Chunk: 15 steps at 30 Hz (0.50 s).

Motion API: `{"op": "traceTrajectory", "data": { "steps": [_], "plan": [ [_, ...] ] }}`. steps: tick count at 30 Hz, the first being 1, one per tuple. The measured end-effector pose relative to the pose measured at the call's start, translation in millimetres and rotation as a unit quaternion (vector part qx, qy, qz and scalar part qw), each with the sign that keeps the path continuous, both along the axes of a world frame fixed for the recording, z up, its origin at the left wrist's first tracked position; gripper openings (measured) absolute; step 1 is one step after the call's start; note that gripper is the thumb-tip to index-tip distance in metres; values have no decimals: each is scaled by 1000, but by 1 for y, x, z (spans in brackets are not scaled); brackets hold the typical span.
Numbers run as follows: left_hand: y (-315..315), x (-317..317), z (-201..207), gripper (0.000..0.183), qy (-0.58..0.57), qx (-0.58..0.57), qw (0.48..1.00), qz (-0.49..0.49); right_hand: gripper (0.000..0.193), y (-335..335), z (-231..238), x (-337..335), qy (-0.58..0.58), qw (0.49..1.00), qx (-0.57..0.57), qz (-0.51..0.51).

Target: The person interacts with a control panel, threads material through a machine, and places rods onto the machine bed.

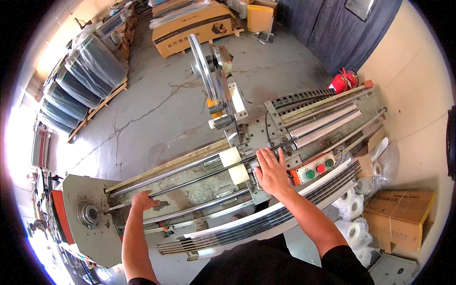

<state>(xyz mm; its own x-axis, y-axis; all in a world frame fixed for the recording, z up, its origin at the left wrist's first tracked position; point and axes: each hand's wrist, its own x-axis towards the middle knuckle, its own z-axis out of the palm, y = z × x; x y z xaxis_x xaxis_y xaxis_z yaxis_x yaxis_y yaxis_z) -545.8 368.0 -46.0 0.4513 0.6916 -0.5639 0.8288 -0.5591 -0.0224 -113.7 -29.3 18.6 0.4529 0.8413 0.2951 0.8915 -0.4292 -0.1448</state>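
Note:
A long dark rod [194, 180] runs across a lathe-like machine from a round chuck [88, 214] at the left to the carriage [256, 134]. My left hand [141, 202] is closed around the rod near the chuck, its thumb sticking out to the right. My right hand [272, 174] lies flat over the rod at the carriage, fingers stretched and palm down; what its palm touches is hidden. Just left of it, a cream-coloured block [232, 166] sits at the rod. On the near side, a white curved tray [209, 232] bears several dark rods [266, 216].
An orange control box [313, 168] with green and red buttons is right of my right hand. A metal arm with a wheel [202, 64] rises behind the carriage. Wrapped rolls [351, 204] and a carton [399, 213] stand at the right, fire extinguishers [343, 81] at the far right.

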Motion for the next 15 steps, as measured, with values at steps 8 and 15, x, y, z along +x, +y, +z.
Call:
{"op": "traceTrajectory", "data": {
  "steps": [8, 15],
  "plan": [
    [-68, 114, 29, 86, -77, -83, 990, -79, 59, 2, 3, -2, 1, 1000, -13, 0],
    [-125, 201, 31, 88, -143, -76, 977, -138, 59, 8, 0, -5, -4, 999, -32, 7]
  ]
}}
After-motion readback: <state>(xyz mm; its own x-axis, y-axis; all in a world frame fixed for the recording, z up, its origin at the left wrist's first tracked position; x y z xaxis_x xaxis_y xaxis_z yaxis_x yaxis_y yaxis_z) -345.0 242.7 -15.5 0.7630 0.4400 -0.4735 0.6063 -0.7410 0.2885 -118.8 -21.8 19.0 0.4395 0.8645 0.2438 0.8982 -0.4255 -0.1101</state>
